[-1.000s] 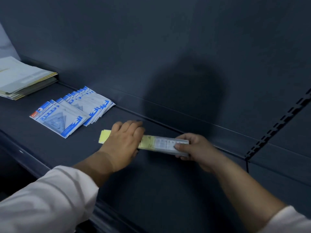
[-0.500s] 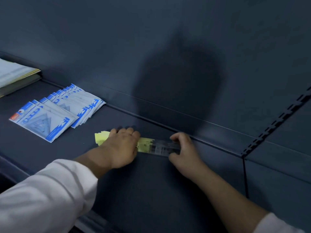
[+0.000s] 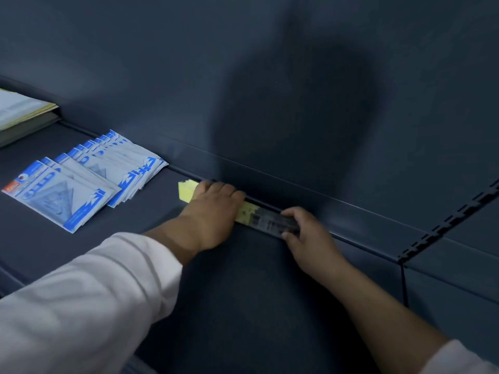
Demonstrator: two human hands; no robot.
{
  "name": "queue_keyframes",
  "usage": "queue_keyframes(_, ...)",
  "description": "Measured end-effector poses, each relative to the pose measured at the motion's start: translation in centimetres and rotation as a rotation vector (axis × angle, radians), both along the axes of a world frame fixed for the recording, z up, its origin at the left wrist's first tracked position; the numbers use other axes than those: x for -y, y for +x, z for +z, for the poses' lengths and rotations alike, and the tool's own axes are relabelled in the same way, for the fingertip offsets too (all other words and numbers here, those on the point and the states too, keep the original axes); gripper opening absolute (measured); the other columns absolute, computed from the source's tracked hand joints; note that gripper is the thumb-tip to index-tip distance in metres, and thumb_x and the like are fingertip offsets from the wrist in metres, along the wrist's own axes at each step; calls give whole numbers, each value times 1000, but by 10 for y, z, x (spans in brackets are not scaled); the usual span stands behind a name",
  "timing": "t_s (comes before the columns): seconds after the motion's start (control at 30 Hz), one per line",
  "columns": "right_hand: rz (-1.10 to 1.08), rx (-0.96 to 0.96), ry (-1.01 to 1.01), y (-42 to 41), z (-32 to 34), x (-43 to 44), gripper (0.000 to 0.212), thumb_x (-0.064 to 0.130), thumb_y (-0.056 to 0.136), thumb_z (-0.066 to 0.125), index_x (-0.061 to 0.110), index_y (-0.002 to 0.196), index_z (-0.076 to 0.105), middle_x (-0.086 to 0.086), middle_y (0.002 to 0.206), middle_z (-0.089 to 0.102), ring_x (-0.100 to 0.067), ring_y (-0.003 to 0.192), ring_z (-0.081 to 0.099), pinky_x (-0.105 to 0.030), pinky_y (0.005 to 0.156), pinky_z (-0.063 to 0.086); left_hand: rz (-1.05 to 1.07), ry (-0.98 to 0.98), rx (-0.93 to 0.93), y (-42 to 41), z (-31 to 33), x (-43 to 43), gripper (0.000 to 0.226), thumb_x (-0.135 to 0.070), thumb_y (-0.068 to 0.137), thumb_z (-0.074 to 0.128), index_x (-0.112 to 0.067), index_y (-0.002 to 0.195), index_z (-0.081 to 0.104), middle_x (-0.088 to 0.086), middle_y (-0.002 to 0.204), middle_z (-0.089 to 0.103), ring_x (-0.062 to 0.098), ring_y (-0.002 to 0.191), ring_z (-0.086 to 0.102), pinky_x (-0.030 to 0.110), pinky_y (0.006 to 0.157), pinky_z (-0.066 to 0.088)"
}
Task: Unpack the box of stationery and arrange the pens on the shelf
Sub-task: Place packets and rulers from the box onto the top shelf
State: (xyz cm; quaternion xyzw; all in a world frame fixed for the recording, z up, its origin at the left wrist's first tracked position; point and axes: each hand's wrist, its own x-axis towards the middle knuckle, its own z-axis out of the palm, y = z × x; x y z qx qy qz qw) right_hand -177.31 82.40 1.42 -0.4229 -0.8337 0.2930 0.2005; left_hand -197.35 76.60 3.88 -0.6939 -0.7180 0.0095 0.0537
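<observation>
A stack of long, flat packets (image 3: 259, 218) with yellow header cards and clear bodies lies on the dark shelf (image 3: 243, 279), pushed up against the back wall's lip. My left hand (image 3: 213, 211) rests palm down over the yellow end and hides the stack's middle. My right hand (image 3: 305, 230) grips the clear end between thumb and fingers. What is inside the packets is too dark to make out.
Two overlapping rows of blue-and-white set-square packets (image 3: 81, 182) lie to the left. A pile of papers or folders (image 3: 21, 114) sits at the far left. A slotted upright (image 3: 445, 228) divides the shelf bays on the right.
Both hands have slid the packet stack away from me, from mid-shelf to the back wall. The right hand's grip has shifted to the stack's end.
</observation>
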Motion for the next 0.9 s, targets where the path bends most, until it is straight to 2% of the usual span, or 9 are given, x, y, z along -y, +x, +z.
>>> queue_keyframes(0.1,-14,23,-43,2,2,-7,33,14,89,59,23,120,51,6,118,56,-11,106,53,-27,93,43,38,-113,22,8,-7,-8,65,-43,98,33,-19,151,4,1,159,5,22,146,2,43,117,6)
queue_keyframes(0.2,6,64,-71,7,6,-13,32,15,89,60,25,117,50,8,113,56,-8,102,53,-21,85,39,34,-115,78,11,-18,-6,77,-60,92,23,-20,151,-7,0,159,-9,20,146,-10,44,117,-1)
queue_keyframes(0.3,12,162,-36,13,11,-15,32,18,89,60,24,119,49,8,114,53,-10,106,50,-20,86,36,-9,-84,62,14,-23,-4,93,-71,70,-6,-23,150,-11,-1,159,-12,18,145,-13,43,115,-6)
queue_keyframes(0.37,6,308,142,14,12,-11,41,23,89,56,23,128,45,4,128,46,-15,118,43,-25,98,34,-21,-101,62,16,-26,-6,98,-71,65,-12,-23,150,-10,-1,159,-12,18,145,-14,44,115,-6)
queue_keyframes(0.53,115,523,292,11,-1,7,60,28,98,32,21,153,8,2,160,3,-18,146,5,-30,117,-3,-32,-128,102,15,-39,-2,97,-71,66,-13,-22,150,-11,-1,158,-15,18,145,-15,43,116,-5)
queue_keyframes(0.6,122,587,264,13,-8,13,65,48,95,14,22,152,-3,5,160,-10,-15,146,-11,-32,115,-14,-49,-126,117,13,-42,2,95,-71,68,-12,-22,150,-10,-1,158,-16,18,145,-15,43,117,-5)
queue_keyframes(0.67,123,606,229,14,-12,16,84,65,78,-5,25,151,-11,7,158,-18,-13,144,-22,-32,114,-17,-64,-130,129,13,-43,7,94,-72,70,-11,-23,150,-10,-1,158,-17,17,145,-16,43,117,-6)
queue_keyframes(0.8,125,626,174,15,-12,25,91,78,75,0,29,149,-16,9,156,-26,-13,140,-31,-36,115,-17,-70,-137,160,13,-44,17,92,-77,72,-12,-27,150,-11,-2,157,-19,18,144,-19,43,117,-9)
queue_keyframes(0.9,123,651,153,15,-8,34,96,78,65,-8,32,149,-16,10,155,-28,-14,138,-36,-43,115,-19,-84,-138,145,13,-43,22,87,-66,70,-15,-30,149,-13,-3,157,-21,18,143,-23,47,114,-11)
